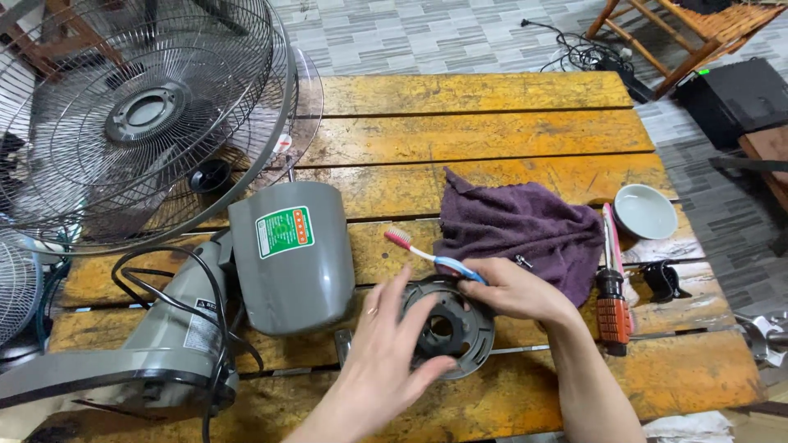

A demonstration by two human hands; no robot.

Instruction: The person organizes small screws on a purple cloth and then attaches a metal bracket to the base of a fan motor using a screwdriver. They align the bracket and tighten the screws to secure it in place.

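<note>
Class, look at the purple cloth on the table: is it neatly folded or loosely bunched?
Loosely bunched. The purple cloth lies in a rumpled heap with uneven edges and creases, one corner sticking up, on the yellow table.

Left hand [386,357] flat, fingers spread, palm down, right hand [513,289] curled in a pinch, forearms angled inward
</note>
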